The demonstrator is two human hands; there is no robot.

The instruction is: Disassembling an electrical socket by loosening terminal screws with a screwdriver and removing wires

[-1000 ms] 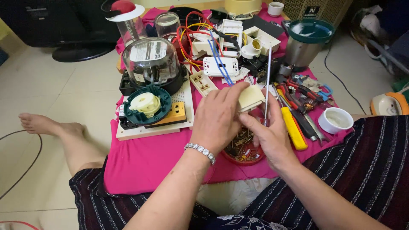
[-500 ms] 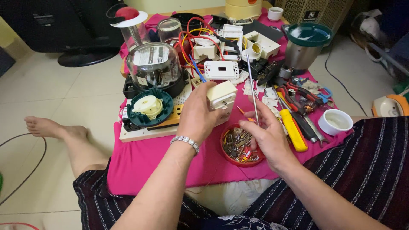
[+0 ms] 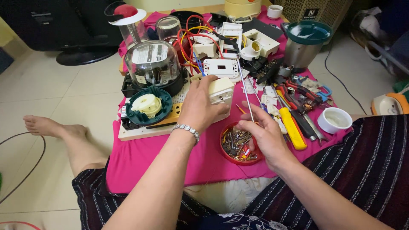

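pink cloth bears red dish of screws; left hand grip clamps cream switch box, right hand pinches rod.

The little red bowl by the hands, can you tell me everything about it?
The red bowl is small, round and shallow, probably plastic. It sits upright on the pink cloth, full of mixed metal screws and tiny coloured bits. The right hand hovers over its right side, covering part of the rim; the left hand is apart from it.
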